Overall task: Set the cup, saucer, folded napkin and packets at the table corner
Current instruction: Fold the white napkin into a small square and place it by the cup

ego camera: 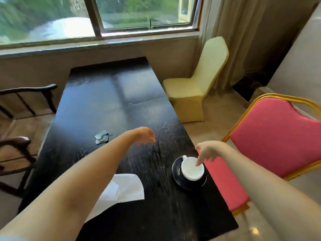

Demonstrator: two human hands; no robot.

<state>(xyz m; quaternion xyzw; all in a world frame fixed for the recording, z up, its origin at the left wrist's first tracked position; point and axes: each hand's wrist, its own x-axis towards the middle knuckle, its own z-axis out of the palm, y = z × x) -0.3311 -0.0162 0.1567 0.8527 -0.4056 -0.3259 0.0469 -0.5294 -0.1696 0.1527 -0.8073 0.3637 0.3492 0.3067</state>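
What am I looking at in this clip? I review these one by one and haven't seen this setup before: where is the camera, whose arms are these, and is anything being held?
There is no machine here. The single picture comes from a wide-angle camera worn on a person's head, looking forward and down, so the two bare arms are the wearer's own.

The left hand hangs loosely curled above the dark table and holds nothing. The right hand reaches down to a white cup, one of its fingers at the rim; it is not gripping the cup.

The cup stands on a dark saucer near the table's right edge. A white napkin lies partly under the left forearm. Small crumpled packets lie farther back. A red chair and a cream-covered chair stand to the right.
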